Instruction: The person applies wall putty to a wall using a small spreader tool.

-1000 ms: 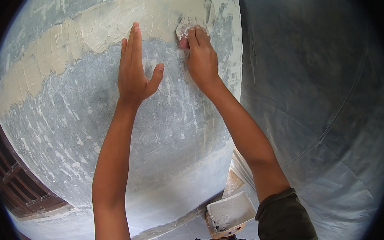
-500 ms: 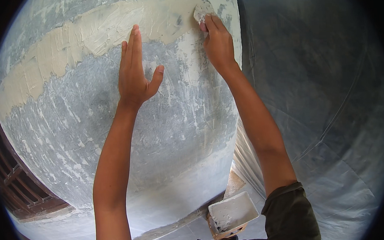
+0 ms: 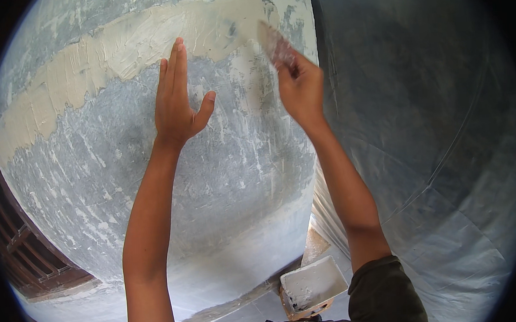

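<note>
My left hand [image 3: 176, 101] rests against the grey, patchy wall [image 3: 212, 175], fingers straight up and thumb spread. Its fingertips reach the lower edge of a broad band of cream-coloured putty [image 3: 72, 71] that runs across the upper wall. At the wall's right end, my right hand [image 3: 303, 91] grips a putty knife [image 3: 274, 42]. The blade is smeared with putty, points up and left, and is blurred by motion. Whether the blade touches the wall, I cannot tell.
A white rectangular tub [image 3: 314, 283] with putty residue stands low by the wall's foot. Dark plastic sheeting [image 3: 419, 123] hangs and spreads along the right. A brown slatted wooden frame [image 3: 32, 254] borders the wall at lower left.
My right hand has moved down from the right end of the putty band, and the putty knife has tilted to point up and left. My left hand stays nearly in place.
</note>
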A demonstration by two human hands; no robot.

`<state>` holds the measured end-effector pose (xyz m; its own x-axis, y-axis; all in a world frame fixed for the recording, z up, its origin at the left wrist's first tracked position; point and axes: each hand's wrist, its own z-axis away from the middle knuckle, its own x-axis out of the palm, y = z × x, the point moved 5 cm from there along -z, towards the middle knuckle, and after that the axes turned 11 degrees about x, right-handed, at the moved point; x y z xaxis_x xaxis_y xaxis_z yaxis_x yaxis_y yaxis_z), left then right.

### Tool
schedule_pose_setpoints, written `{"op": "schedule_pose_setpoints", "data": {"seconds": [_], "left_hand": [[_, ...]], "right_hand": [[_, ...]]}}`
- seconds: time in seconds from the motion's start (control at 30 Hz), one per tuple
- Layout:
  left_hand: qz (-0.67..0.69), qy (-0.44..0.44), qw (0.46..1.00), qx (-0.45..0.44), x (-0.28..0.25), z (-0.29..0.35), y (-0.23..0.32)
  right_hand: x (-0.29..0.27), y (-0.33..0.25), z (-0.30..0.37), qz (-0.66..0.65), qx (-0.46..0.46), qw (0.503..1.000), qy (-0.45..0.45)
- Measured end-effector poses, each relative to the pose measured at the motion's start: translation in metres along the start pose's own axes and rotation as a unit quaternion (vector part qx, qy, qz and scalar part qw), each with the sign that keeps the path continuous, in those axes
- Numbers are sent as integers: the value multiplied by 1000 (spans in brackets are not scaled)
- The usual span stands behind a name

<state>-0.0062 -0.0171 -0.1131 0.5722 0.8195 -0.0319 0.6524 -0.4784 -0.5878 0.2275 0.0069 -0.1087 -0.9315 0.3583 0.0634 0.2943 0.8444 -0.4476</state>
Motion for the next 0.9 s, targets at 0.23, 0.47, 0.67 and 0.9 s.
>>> {"op": "schedule_pose_setpoints", "data": {"seconds": [0.23,0.47,0.67,0.9], "left_hand": [[6,-2,1000,-8,5,-3,3],[14,-11,1000,-10,2,-1,2],[13,-15,1000,-8,4,-1,3],[2,-11,1000,-8,3,-4,3]], "right_hand": [[-19,43,-99,-105,29,994,29],[-11,22,-98,57,-48,992,106],[23,9,-90,182,-247,946,104],[64,8,-8,275,-165,947,26]]}}
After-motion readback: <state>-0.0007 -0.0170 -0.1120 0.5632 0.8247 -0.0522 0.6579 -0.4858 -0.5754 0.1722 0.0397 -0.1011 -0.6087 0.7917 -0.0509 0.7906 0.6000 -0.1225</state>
